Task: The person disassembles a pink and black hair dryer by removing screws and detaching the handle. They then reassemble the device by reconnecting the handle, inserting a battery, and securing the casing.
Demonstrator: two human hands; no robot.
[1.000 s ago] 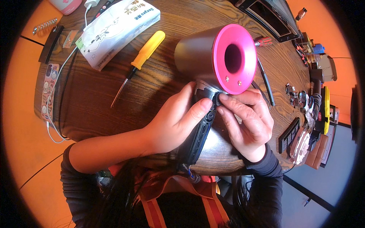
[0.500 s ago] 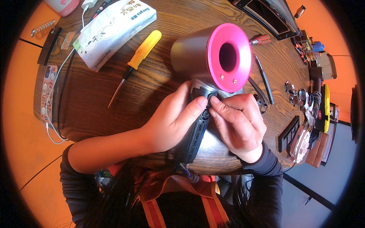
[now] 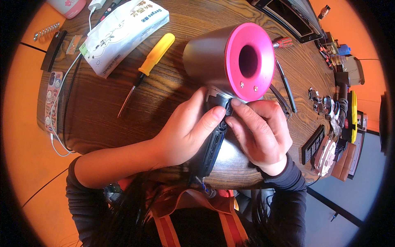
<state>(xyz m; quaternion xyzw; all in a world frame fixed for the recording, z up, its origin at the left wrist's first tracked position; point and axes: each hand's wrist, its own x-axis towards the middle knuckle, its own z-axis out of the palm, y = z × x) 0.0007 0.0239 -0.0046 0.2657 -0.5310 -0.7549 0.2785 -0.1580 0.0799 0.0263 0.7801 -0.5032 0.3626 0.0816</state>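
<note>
A hair dryer (image 3: 205, 57) with a grey barrel and a pink ring-shaped end is held over the wooden table, its opening turned to the upper right. Two small brass-coloured screws show on the pink ring. The black inner handle (image 3: 211, 150) lies bare, with wires at its lower end. My left hand (image 3: 185, 129) is wrapped round the neck of the handle, its thumb pressing on the front. Fingers of my right hand (image 3: 263, 131) are bent against the other side of the neck, just below the ring. Whether they pinch a small part is hidden.
A yellow-handled screwdriver (image 3: 156, 55) lies left of the dryer, beside a tissue pack (image 3: 127, 35). Behind the ring are a red-handled tool (image 3: 284, 42) and a black pen-like tool (image 3: 286, 84). A patterned phone (image 3: 52, 96) with a cable rests far left; small parts crowd the right.
My right hand has shifted slightly right and its index finger has moved up toward the ring. The dryer's head has tilted a little. My left hand stays nearly where it was.
</note>
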